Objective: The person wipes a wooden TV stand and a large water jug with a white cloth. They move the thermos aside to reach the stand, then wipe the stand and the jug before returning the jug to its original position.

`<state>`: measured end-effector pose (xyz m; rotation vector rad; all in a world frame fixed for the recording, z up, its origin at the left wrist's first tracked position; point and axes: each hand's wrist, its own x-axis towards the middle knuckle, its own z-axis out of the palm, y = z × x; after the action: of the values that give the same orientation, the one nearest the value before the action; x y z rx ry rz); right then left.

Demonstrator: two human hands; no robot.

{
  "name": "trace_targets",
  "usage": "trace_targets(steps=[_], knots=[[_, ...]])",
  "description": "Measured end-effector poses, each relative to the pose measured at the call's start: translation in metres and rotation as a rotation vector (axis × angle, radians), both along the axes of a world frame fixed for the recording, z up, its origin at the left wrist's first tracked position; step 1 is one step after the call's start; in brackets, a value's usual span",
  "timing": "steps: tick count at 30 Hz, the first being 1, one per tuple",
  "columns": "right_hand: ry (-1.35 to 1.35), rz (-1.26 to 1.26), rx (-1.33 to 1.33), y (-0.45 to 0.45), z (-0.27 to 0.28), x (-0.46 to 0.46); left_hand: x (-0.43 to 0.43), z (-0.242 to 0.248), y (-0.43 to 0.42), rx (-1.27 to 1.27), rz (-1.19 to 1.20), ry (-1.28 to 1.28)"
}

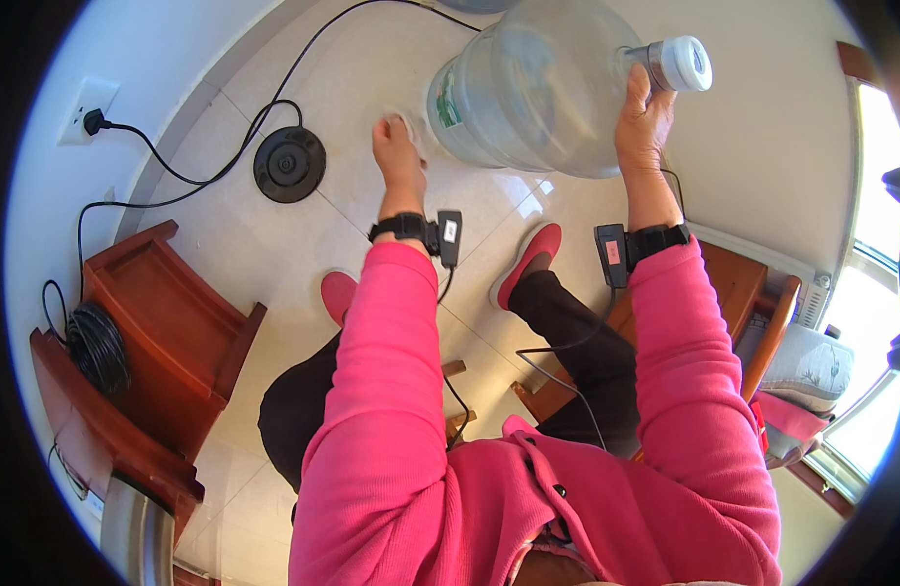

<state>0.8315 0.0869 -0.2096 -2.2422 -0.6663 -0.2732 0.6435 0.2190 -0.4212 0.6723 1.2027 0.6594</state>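
Observation:
A large clear plastic water-cooler bottle (559, 88) lies tilted on its side at the top, its capped neck toward the right. My right hand (646, 121) grips it by the neck, just below the white cap (690, 64). A green label (447, 101) shows near its base. My left hand (400, 150) is closed a little left of that base, over the floor. Between its fingers is a whitish, thin thing, seemingly a cloth or tissue (412, 126), mostly hidden by the hand. Both wrists wear black straps with small cabled boxes.
On the tiled floor lies a round black power base (289, 165), its cord running to a wall socket (88, 110). A reddish-brown wooden chair (164, 308) with a coiled black cable (98, 348) is at left. Wooden furniture (724, 278) and a grey cushion (805, 366) are at right.

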Motion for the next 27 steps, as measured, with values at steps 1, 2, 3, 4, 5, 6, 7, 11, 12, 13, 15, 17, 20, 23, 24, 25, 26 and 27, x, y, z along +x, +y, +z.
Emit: trace_targets(steps=[1,2,3,4,5,6,7,11,12,13,15,17,20,23,24,25,26,27], knots=[[-0.008,0.004,0.005,0.0,0.0,0.0,0.005,0.006,0.017,0.005,-0.026,-0.029],[0.006,0.006,0.003,0.0,0.0,-0.001,0.011,0.011,0.033,0.045,-0.044,-0.075],[0.017,0.007,-0.001,0.0,0.0,-0.001,0.018,0.016,0.044,0.085,-0.064,-0.121],[0.028,0.006,-0.007,0.0,0.0,-0.001,0.026,0.02,0.052,0.082,-0.112,-0.127],[0.022,-0.006,-0.015,-0.001,0.0,0.0,0.034,0.023,0.058,0.076,-0.161,-0.135],[0.015,-0.015,-0.025,-0.002,-0.001,0.0,0.041,0.026,0.062,0.064,-0.205,-0.136],[-0.009,-0.011,-0.039,-0.003,-0.001,0.001,0.05,0.028,0.063,0.075,-0.305,-0.126],[-0.027,0.004,-0.055,-0.004,-0.003,0.005,0.08,0.033,0.044,0.065,-0.567,-0.131],[-0.023,0.001,-0.055,-0.003,-0.003,0.005,0.082,0.031,0.041,0.067,-0.553,-0.12],[-0.031,0.001,-0.056,-0.002,-0.002,0.004,0.082,0.029,0.038,0.075,-0.536,-0.103],[-0.012,-0.013,-0.044,-0.001,-0.002,0.003,0.076,0.023,0.027,0.174,-0.507,-0.056],[-0.019,-0.014,-0.042,0.0,0.0,0.001,0.066,0.015,0.005,0.198,-0.449,-0.033],[-0.022,-0.013,-0.041,0.001,0.0,0.0,0.05,0.005,-0.043,0.116,-0.338,-0.029],[0.005,-0.023,-0.046,-0.002,-0.002,0.002,0.044,-0.001,-0.104,-0.133,-0.247,-0.064],[-0.003,-0.021,-0.046,-0.004,-0.003,0.002,0.048,-0.001,-0.125,-0.168,-0.189,-0.124],[-0.008,-0.019,-0.049,-0.005,-0.004,0.003,0.055,-0.001,-0.143,-0.234,-0.219,-0.092],[0.009,-0.031,-0.06,-0.006,-0.004,0.002,0.059,-0.001,-0.157,-0.227,-0.219,-0.099],[0.021,-0.041,-0.065,-0.007,-0.004,0.002,0.065,0.0,-0.165,-0.285,-0.252,-0.076]])
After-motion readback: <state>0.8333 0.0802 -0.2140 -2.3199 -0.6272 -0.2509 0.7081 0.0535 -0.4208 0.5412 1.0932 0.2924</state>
